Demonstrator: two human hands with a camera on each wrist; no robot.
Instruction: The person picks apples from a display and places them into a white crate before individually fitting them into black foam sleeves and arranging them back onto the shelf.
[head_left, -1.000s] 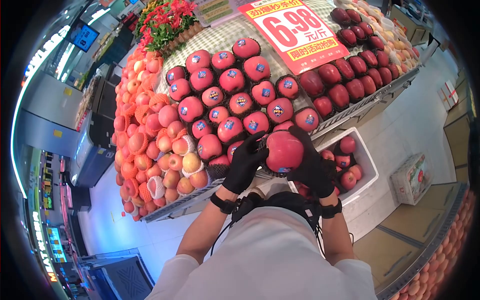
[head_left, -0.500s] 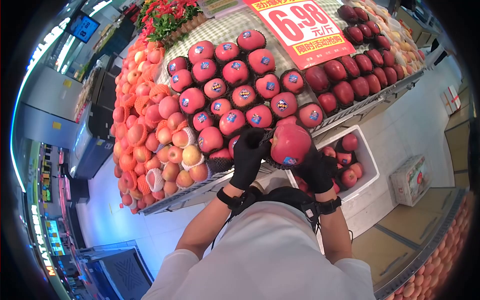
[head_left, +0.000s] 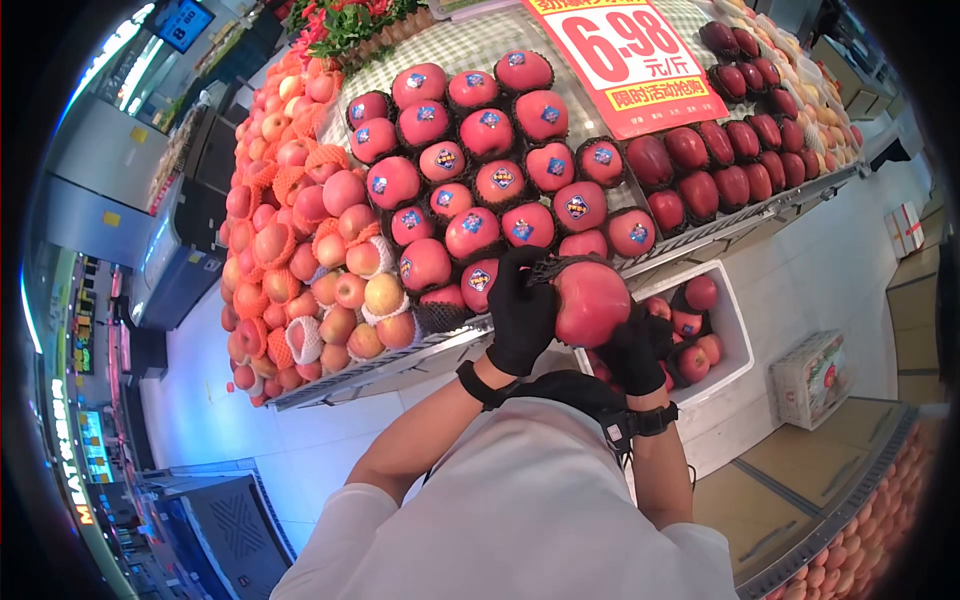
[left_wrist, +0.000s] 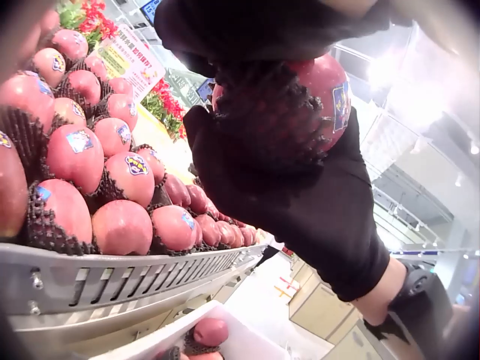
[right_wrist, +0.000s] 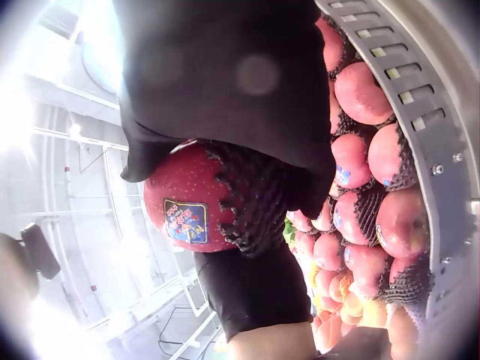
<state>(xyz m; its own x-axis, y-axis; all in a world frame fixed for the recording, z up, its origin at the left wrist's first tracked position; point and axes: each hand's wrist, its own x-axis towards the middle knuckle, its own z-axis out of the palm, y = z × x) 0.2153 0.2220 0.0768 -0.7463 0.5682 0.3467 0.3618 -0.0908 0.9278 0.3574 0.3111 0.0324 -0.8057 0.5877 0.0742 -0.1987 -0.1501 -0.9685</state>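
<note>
Both hands wear black gloves and hold one large red apple (head_left: 590,303) in front of the body, close to the display's front edge. A black foam net (left_wrist: 262,112) covers part of it, and a blue sticker (right_wrist: 185,222) shows on its skin. The left hand (head_left: 524,315) grips at the apple's left side, fingers at the net's edge. Around the apple's right and lower side curls the right hand (head_left: 637,350); the left wrist view shows its palm (left_wrist: 300,202) beneath the fruit. Fingertips of both hands are partly hidden.
Stickered apples in black nets (head_left: 500,182) stand in rows on the display, with darker red apples (head_left: 715,190) to the right and loose apples (head_left: 275,245) at left. A price sign (head_left: 630,60) stands behind. Below right, a white foam box (head_left: 740,330) holds more apples.
The held apple and both hands have shifted slightly right in the head view. The left hand has turned more upright beside the apple, and the sticker facing the head camera has gone from sight.
</note>
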